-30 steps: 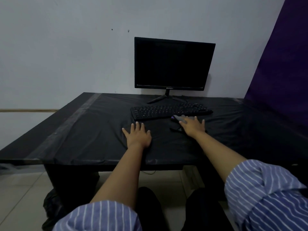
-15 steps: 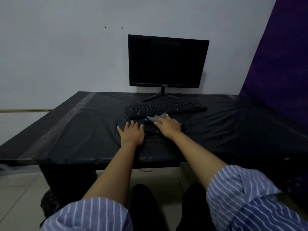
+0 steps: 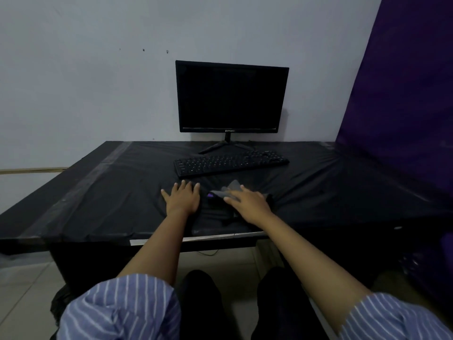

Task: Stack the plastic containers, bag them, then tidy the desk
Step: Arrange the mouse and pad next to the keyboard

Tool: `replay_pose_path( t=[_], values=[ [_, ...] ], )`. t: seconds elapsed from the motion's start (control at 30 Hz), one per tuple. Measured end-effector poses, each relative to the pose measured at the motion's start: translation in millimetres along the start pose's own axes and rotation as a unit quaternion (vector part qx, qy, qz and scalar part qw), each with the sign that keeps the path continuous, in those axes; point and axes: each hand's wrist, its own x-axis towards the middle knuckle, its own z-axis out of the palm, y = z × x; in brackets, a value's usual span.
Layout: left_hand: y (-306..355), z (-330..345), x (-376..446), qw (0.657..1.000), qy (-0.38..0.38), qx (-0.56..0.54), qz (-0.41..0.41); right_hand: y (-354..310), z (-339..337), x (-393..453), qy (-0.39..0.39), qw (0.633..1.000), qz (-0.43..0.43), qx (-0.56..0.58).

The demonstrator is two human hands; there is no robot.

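My right hand lies flat, fingers straight, pressing a grey cloth onto the black-covered desk in front of the keyboard. A small purple patch shows at the cloth's left edge. My left hand rests palm down on the desk with fingers spread, just left of the cloth and not touching it. No plastic containers show on the desk top.
A black keyboard lies angled behind my hands, with a dark monitor on its stand at the wall. A purple panel rises at the right. A dark bag sits on the floor under the desk's left side.
My right hand has slid the cloth leftward across the desk, close to my left hand. The left hand stays flat in about the same place.
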Motion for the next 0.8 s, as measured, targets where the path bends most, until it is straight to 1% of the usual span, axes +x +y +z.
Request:
replay_pose_path(
  t=[0.1, 0.17, 0.3, 0.4, 0.5, 0.6, 0.63, 0.67, 0.7, 0.73, 0.77, 0.8],
  values=[
    [-0.2, -1.6, -1.8, 1.000, 0.004, 0.005, 0.008, -1.1, 4.1, -17.4, 0.005, 1.000, -0.026, -0.002],
    [0.6, -2.6, -3.9, 1.000, 0.003, -0.002, 0.008, 7.5, 4.0, -22.2, 0.007, 1.000, -0.029, -0.001],
    [-0.2, -3.8, -3.9, 1.000, 0.007, -0.009, 0.004, 26.7, -4.2, -19.6, 0.029, 0.999, 0.026, -0.011],
    [1.5, -1.7, -4.2, 0.998, 0.051, -0.031, 0.015, 30.4, -2.3, -18.3, 0.042, 0.997, 0.057, -0.011],
    [6.9, -2.7, -9.0, 0.988, 0.119, -0.073, 0.061, 16.7, 1.7, -22.4, 0.043, 0.998, 0.044, -0.002],
    [10.0, -5.6, -15.0, 0.974, 0.153, -0.092, 0.140, 3.8, 2.8, -29.9, 0.011, 1.000, 0.000, 0.006],
    [9.4, -6.8, -16.2, 0.970, 0.148, -0.101, 0.165, 2.9, -0.7, -31.4, -0.010, 0.999, -0.008, 0.036],
    [8.4, -7.9, -17.2, 0.967, 0.133, -0.113, 0.187, 4.1, -5.2, -32.0, -0.022, 0.994, -0.002, 0.110],
    [7.7, -9.2, -17.7, 0.965, 0.110, -0.127, 0.201, 5.5, -10.7, -30.8, -0.009, 0.978, 0.006, 0.208],
    [7.5, -9.7, -18.6, 0.964, 0.084, -0.146, 0.205, 8.0, -15.9, -28.3, 0.034, 0.956, 0.018, 0.291],
    [7.6, -10.4, -18.5, 0.963, 0.064, -0.162, 0.203, 11.8, -20.2, -22.3, 0.089, 0.944, 0.031, 0.318],
    [8.5, -11.1, -19.7, 0.963, 0.050, -0.172, 0.199, 16.6, -23.4, -15.5, 0.130, 0.952, 0.048, 0.274]
  ],
)
